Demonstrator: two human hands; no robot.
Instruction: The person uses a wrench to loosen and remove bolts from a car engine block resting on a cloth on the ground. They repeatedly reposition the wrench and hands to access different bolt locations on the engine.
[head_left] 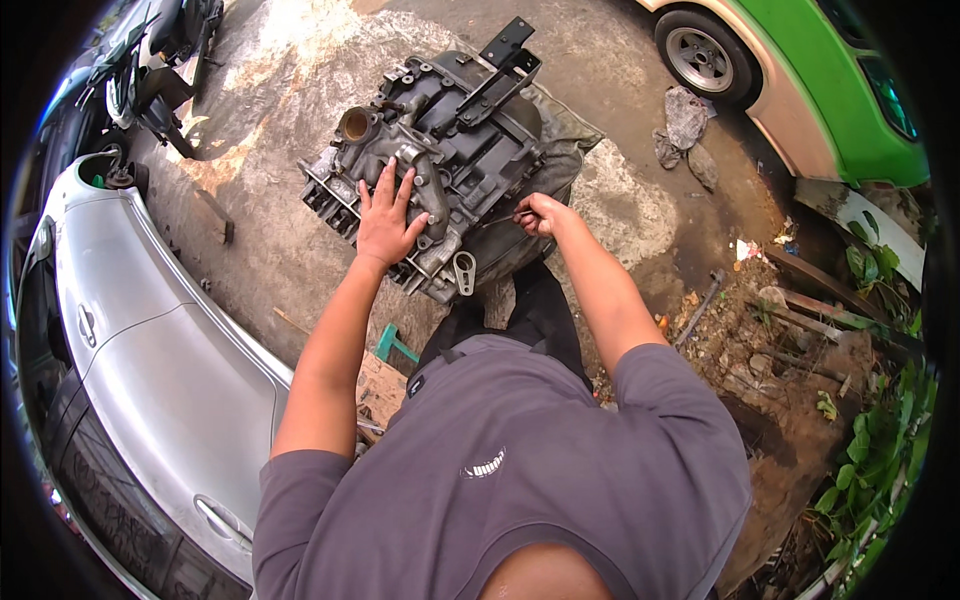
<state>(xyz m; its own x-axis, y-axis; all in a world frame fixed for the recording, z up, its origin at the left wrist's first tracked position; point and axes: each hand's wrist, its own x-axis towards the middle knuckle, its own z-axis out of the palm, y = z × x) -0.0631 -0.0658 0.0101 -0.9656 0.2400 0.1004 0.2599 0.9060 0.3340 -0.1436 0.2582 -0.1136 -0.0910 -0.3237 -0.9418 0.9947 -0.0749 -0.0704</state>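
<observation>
A dark, greasy engine block lies on the ground in front of me, on a dark cloth. Spread flat, my left hand rests on a cast metal manifold with its fingers apart. Just beyond those fingers is the manifold's round brownish opening. At the engine's right edge, my right hand is closed in a pinch around a thin piece, too small to name. A metal bracket with a round hole sticks out at the near side. A black angled bracket rises at the far end.
A silver car stands close on my left, with a motorcycle beyond it. The green vehicle's wheel is at the far right. Rubble and planks lie to my right beside green plants. A small wooden stool stands near my legs.
</observation>
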